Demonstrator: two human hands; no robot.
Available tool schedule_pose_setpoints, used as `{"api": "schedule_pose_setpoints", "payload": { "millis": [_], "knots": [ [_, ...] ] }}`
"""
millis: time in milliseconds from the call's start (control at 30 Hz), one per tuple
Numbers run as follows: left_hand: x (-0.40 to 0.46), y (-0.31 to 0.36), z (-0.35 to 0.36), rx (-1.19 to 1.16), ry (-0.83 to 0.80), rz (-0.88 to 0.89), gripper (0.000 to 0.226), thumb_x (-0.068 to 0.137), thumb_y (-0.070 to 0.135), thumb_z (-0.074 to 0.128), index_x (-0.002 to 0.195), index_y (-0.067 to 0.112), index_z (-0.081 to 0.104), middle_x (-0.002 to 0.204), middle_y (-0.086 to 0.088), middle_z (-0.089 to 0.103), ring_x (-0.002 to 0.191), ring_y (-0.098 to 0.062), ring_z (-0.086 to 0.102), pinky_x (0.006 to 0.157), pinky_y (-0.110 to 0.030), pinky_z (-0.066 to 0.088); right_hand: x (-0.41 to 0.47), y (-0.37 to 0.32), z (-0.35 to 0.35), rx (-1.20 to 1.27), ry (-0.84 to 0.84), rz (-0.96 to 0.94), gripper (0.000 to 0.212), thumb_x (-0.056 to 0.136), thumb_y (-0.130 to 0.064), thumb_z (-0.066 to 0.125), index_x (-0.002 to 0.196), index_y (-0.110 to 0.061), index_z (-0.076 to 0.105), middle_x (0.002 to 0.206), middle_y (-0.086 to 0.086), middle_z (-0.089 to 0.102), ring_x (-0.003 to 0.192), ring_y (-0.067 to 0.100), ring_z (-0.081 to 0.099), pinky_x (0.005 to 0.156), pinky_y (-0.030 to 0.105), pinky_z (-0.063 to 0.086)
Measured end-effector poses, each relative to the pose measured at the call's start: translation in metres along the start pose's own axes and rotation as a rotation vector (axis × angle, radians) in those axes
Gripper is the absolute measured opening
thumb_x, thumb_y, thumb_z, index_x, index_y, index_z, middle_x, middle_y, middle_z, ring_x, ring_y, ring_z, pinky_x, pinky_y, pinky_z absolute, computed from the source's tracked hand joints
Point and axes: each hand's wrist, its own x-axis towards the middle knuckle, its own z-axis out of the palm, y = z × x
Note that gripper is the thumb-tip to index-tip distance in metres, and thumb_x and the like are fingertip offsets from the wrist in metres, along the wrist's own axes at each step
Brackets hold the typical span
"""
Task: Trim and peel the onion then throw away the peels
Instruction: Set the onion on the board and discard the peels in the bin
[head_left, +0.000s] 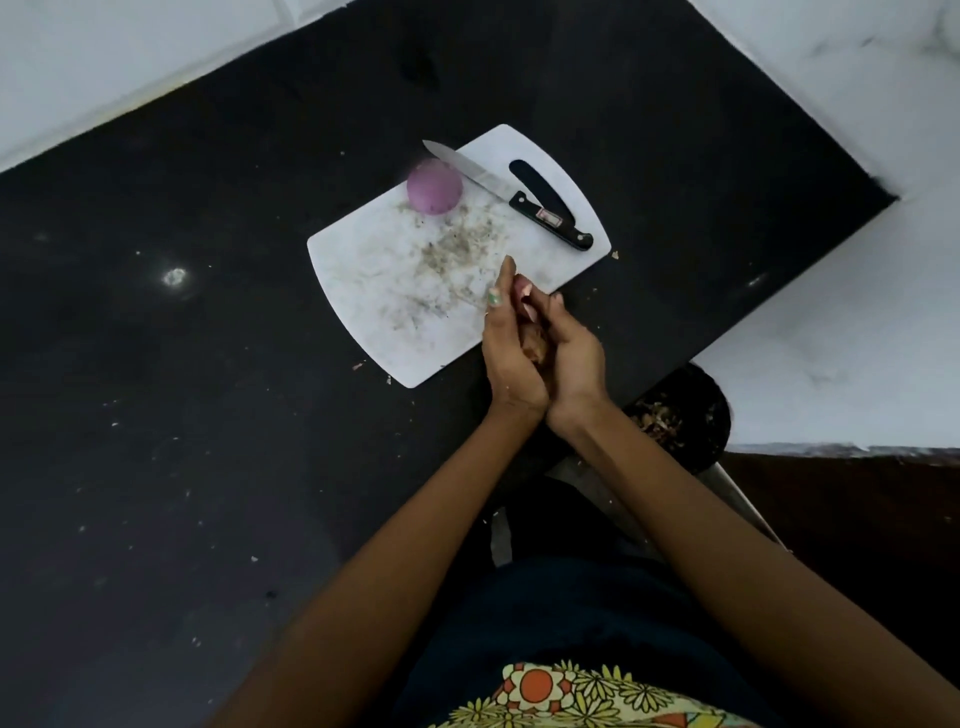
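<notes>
A peeled purple onion sat on the far left part of a white cutting board. The board lay on a dark desk. A knife with a black handle lay on the board too, just beside the onion, and its shiny blade pointed to the far left, past the onion's top. Small bits and brown smudges were spread over the middle of the board. The two hands were held together over the near right edge of the board. The left hand and the right hand were cupped side by side, with the palms facing each other. Between them they held a small bunch of onion peels. The peels looked brown and pink, and only a little of them showed in the gap. The fingers of both hands were bent around the peels, and the fingertips nearly met at the top. The wrists were touching too. Down past the right edge of the desk stood a dark bin, near the right arm. Some more scraps lay inside it. A few tiny crumbs were scattered on the desk near the board. At the bottom was a bit of cloth with orange and yellow flowers on it.
</notes>
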Motion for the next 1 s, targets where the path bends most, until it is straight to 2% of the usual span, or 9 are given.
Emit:
{"api": "schedule_pose_setpoints", "payload": {
  "millis": [67, 167, 267, 433, 600, 700, 833, 900, 1000],
  "knots": [
    [0.001, 0.005, 0.0, -0.092, 0.062, -0.05, 0.063, 0.097, 0.048, 0.029, 0.142, 0.005, 0.038, 0.133, -0.003, 0.053, 0.119, -0.015, 0.051, 0.1, -0.025, 0.041, -0.004, -0.004, 0.004, 0.122, -0.029, 0.032, 0.034, 0.1, -0.023, 0.035, 0.111, -0.003, 0.06, 0.106, 0.007, 0.064, 0.117, 0.021, 0.057, 0.095, 0.029, 0.046],
    [-0.003, 0.012, 0.0, -0.183, 0.104, -0.079, 0.068, 0.097, 0.052, 0.02, 0.14, 0.005, 0.043, 0.15, -0.024, 0.032, 0.139, -0.035, 0.031, 0.109, -0.035, 0.032, -0.012, -0.009, 0.01, 0.204, -0.085, 0.052, 0.038, 0.101, -0.024, 0.031, 0.11, -0.001, 0.06, 0.107, 0.01, 0.065, 0.109, 0.021, 0.059, 0.101, 0.034, 0.043],
    [-0.01, 0.015, 0.005, -0.163, 0.13, -0.023, 0.068, 0.098, 0.051, 0.016, 0.139, 0.004, 0.045, 0.146, -0.013, 0.043, 0.135, -0.024, 0.042, 0.111, -0.033, 0.035, -0.019, -0.014, 0.009, 0.21, -0.091, 0.042, 0.039, 0.101, -0.024, 0.031, 0.112, -0.001, 0.06, 0.108, 0.011, 0.065, 0.11, 0.022, 0.059, 0.1, 0.034, 0.044],
    [-0.017, 0.016, 0.025, -0.069, 0.072, 0.09, 0.069, 0.099, 0.049, 0.01, 0.139, 0.003, 0.043, 0.129, 0.0, 0.055, 0.109, -0.004, 0.058, 0.086, -0.015, 0.05, -0.03, -0.035, 0.0, 0.247, -0.129, 0.0, 0.04, 0.1, -0.025, 0.032, 0.106, -0.002, 0.064, 0.105, 0.009, 0.069, 0.108, 0.021, 0.062, 0.097, 0.033, 0.046],
    [-0.029, 0.0, 0.069, -0.129, -0.048, 0.084, 0.071, 0.098, 0.051, 0.012, 0.139, 0.002, 0.043, 0.136, -0.008, 0.054, 0.11, -0.025, 0.061, 0.077, -0.013, 0.05, -0.035, -0.068, -0.029, 0.301, -0.151, -0.043, 0.034, 0.095, -0.025, 0.04, 0.114, -0.007, 0.061, 0.123, 0.011, 0.063, 0.12, 0.024, 0.057, 0.106, 0.04, 0.042],
    [-0.033, -0.025, 0.107, -0.088, -0.102, 0.03, 0.075, 0.091, 0.054, 0.015, 0.14, 0.003, 0.042, 0.146, -0.024, 0.04, 0.131, -0.04, 0.041, 0.087, -0.019, 0.046, -0.035, -0.094, -0.067, 0.32, -0.132, -0.098, 0.036, 0.094, -0.026, 0.039, 0.116, -0.005, 0.059, 0.127, 0.014, 0.059, 0.124, 0.027, 0.053, 0.11, 0.042, 0.037],
    [-0.04, -0.075, 0.159, -0.027, -0.165, -0.065, 0.077, 0.086, 0.056, 0.02, 0.14, 0.005, 0.043, 0.14, -0.01, 0.05, 0.113, -0.01, 0.057, 0.091, -0.02, 0.049, -0.032, -0.13, -0.137, 0.422, -0.04, -0.13, 0.037, 0.094, -0.025, 0.038, 0.113, -0.003, 0.062, 0.12, 0.013, 0.063, 0.121, 0.027, 0.055, 0.107, 0.04, 0.04],
    [-0.041, -0.115, 0.182, 0.033, -0.204, -0.163, 0.075, 0.089, 0.057, 0.019, 0.14, 0.007, 0.043, 0.141, -0.014, 0.049, 0.111, -0.013, 0.054, 0.09, -0.02, 0.049, -0.025, -0.141, -0.18, 0.492, 0.055, -0.127, 0.037, 0.096, -0.025, 0.037, 0.114, -0.004, 0.062, 0.116, 0.012, 0.066, 0.118, 0.026, 0.057, 0.103, 0.038, 0.043],
    [-0.038, -0.171, 0.21, 0.126, -0.219, -0.341, 0.07, 0.094, 0.058, 0.018, 0.14, 0.011, 0.044, 0.142, -0.011, 0.049, 0.128, -0.019, 0.048, 0.107, -0.031, 0.04, -0.004, -0.146, -0.244, 0.589, 0.195, -0.1, 0.037, 0.096, -0.026, 0.037, 0.114, -0.004, 0.061, 0.12, 0.013, 0.063, 0.121, 0.028, 0.055, 0.106, 0.038, 0.041]
  ]
}}
